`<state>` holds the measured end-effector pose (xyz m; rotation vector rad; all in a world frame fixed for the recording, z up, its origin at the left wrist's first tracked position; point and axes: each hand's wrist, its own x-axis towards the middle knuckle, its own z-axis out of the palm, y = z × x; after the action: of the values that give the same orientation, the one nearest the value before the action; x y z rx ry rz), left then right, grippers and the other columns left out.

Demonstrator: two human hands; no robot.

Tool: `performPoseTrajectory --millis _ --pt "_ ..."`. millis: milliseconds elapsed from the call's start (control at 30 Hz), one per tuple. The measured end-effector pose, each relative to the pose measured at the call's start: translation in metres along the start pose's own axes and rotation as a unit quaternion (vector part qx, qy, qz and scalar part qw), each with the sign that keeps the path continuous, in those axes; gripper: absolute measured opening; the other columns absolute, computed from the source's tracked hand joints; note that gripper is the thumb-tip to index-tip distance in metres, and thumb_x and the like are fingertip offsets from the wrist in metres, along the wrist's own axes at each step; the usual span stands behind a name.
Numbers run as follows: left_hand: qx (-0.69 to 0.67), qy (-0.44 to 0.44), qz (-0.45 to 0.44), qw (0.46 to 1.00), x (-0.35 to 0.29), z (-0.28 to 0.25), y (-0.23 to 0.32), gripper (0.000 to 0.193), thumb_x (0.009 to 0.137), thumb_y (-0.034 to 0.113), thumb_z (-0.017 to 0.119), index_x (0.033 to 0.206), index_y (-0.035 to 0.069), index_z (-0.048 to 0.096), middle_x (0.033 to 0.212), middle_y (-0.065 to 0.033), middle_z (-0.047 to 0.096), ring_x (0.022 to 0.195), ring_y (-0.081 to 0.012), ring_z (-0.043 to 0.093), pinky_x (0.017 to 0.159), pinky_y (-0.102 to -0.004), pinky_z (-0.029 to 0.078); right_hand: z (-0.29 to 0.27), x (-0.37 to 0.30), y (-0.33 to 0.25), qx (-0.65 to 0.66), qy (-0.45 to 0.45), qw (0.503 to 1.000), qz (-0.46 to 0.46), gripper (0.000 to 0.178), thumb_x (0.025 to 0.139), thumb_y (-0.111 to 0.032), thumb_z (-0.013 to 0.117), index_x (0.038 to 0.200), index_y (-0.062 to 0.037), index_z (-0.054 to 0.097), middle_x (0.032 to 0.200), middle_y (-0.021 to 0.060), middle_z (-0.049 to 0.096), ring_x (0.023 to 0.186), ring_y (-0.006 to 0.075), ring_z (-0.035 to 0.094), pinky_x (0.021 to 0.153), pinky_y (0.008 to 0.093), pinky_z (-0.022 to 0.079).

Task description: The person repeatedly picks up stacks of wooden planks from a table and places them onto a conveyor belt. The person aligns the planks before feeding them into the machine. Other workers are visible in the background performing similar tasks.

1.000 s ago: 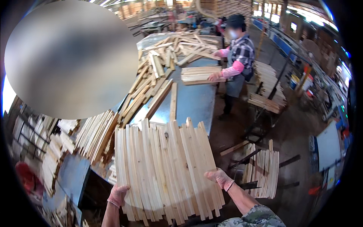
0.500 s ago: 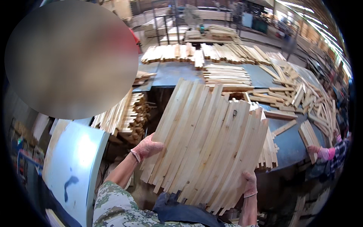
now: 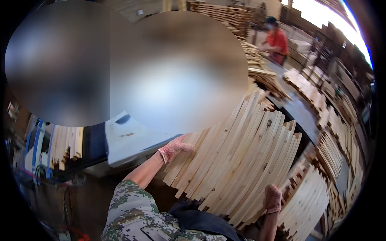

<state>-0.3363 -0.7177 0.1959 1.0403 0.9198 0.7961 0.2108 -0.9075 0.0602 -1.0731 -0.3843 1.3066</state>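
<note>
Strips of pale, knotted wood (image 3: 235,160), packed side by side in a broad, ragged-ended stack, are held aslant in front of a dark cloth apron (image 3: 205,222). The left hand (image 3: 176,148), in a pinkish knitted glove below a camouflage-patterned sleeve (image 3: 130,201), grips the stack's left edge, its thumb lying across the upper face and its other fingers largely hidden. The right hand (image 3: 272,199), gloved alike, is closed against the stack's right edge near the lower corner; how far its fingers reach underneath cannot be told. Just beyond the right hand stands another bundle of pale wooden strips (image 3: 307,201). Past the stack's upper right corner runs a blue-grey tabletop (image 3: 303,114), with a row of short light-coloured strips (image 3: 307,90) along its far edge. Beyond the left hand lies a pale blue, smooth-faced panel (image 3: 134,138). Farther back is a person in a red top (image 3: 277,42).
</note>
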Motion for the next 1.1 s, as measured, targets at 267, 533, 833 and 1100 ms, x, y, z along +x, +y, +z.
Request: performPoseTrajectory --millis 267,533,833,1100 --pt "-0.158 0.21 -0.05 0.964 -0.113 -0.212 -0.021 0.079 0.082 0.017 0.091 0.149 0.003 0.053 0.123 -0.0114 0.073 0.11 -0.022 0.072 0.101 -0.0383 0.06 0.303 0.068 0.043 -0.102 -0.172 0.968 0.15 0.061 0.08 -0.021 0.084 0.13 0.007 0.064 0.107 0.012 0.075 0.094 0.0264 0.075 0.084 0.0422 0.063" --pt "-0.107 0.373 -0.05 0.92 -0.203 -0.322 -0.023 0.081 0.088 0.031 0.09 0.152 0.001 0.049 0.131 -0.0113 0.069 0.115 -0.022 0.068 0.102 -0.0406 0.057 0.506 0.138 0.13 -0.316 -0.243 0.889 0.225 0.034 0.084 -0.018 0.079 0.11 0.0038 0.073 0.097 0.0125 0.077 0.087 0.0266 0.076 0.08 0.0406 0.064" --pt "0.423 0.467 -0.32 0.708 -0.221 -0.418 0.051 0.093 0.09 0.072 0.07 0.14 -0.006 0.062 0.137 -0.0311 0.067 0.127 -0.0389 0.067 0.109 -0.041 0.052 0.653 0.173 0.23 -0.257 -0.325 0.874 0.254 0.03 0.089 -0.006 0.074 0.117 0.0027 0.068 0.099 0.0113 0.075 0.085 0.0264 0.074 0.079 0.0403 0.063" --pt "0.349 0.609 -0.415 0.578 -0.231 -0.459 0.06 0.104 0.092 0.082 0.056 0.158 0.002 0.047 0.157 -0.0247 0.05 0.148 -0.0355 0.048 0.122 -0.0492 0.038 0.772 0.152 0.323 -0.182 -0.394 0.857 0.279 0.058 0.088 -0.002 0.075 0.141 -0.0053 0.052 0.112 0.0123 0.07 0.096 0.0275 0.072 0.084 0.0428 0.063"
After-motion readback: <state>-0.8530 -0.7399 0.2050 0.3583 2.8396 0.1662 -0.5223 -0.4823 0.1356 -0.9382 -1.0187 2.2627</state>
